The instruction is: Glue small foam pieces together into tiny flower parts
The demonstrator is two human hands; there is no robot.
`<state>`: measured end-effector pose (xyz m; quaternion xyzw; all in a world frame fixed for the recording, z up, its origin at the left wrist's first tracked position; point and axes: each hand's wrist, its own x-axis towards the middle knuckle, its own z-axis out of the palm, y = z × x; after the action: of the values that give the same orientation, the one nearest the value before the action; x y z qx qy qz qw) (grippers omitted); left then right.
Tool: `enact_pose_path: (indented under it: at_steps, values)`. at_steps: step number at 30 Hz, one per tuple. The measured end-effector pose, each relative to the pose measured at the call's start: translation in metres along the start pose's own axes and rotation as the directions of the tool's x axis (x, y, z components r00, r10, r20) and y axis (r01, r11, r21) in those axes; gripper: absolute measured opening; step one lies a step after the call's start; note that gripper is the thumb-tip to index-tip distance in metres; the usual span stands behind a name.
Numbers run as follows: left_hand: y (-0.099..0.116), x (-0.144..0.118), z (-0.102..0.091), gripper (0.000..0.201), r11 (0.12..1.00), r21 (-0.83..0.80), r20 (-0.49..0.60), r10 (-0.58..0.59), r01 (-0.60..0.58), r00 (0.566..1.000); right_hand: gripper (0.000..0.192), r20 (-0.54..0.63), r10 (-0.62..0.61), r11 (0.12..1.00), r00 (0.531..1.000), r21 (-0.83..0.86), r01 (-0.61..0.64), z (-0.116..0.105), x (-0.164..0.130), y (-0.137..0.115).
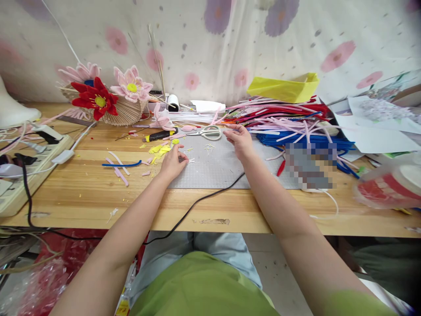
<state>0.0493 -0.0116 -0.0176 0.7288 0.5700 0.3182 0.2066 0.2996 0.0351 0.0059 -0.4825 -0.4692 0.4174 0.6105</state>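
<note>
The left hand rests on the near-left edge of the grey mat, fingertips drawn together on a small white scrap, pinching it or just pressing it down, which of the two I cannot tell; the mat gives a flat working patch amid the clutter, and the scrap lies at its left edge beside the yellow bits. The right hand reaches to the far edge of the mat, fingers curled and closed on the end of a pink stem that runs out of the big pile of stems, as if picking one strand free of the rest; the pile crowds that side and spills red, pink and blue strands toward the wrist. White scissors lie just left of the right hand, between the two hands and within easy reach; a yellow-handled tool lies further left. Cut pink pieces and a blue stem sit on the bare wood left of the left hand. A black cord crosses the near edge of the mat under the right forearm. Finished flowers stand at the back left, a power strip at far left, a yellow box atop the pile.
</note>
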Motion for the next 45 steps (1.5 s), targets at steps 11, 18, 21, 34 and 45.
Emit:
enact_pose_path:
  at_steps: [11, 18, 21, 34, 45]
  values:
    - [0.001, 0.001, -0.007, 0.043, 0.998, -0.025, -0.051, 0.054, -0.056, 0.997, 0.042, 0.056, 0.040, 0.989, 0.998, -0.147, -0.032, 0.006, -0.017, 0.026]
    - [-0.003, 0.003, -0.018, 0.044, 0.996, -0.085, -0.189, 0.011, -0.028, 0.982, 0.041, 0.123, 0.045, 0.975, 0.991, -0.222, -0.017, 0.011, -0.024, 0.026]
    - [-0.017, 0.005, -0.037, 0.044, 0.998, -0.059, -0.367, -0.046, 0.026, 0.929, 0.039, 0.107, 0.045, 0.968, 0.993, -0.249, -0.017, 0.007, -0.025, 0.026]
    - [-0.043, 0.005, -0.064, 0.054, 0.875, 0.375, -0.219, -0.238, 0.307, 0.946, 0.032, 0.138, 0.022, 0.941, 0.990, -0.339, 0.026, 0.004, -0.027, 0.030]
    - [-0.044, 0.009, -0.064, 0.051, 0.895, 0.221, -0.296, -0.318, 0.388, 0.901, 0.032, 0.137, 0.007, 0.935, 0.991, -0.352, 0.042, 0.003, -0.027, 0.030]
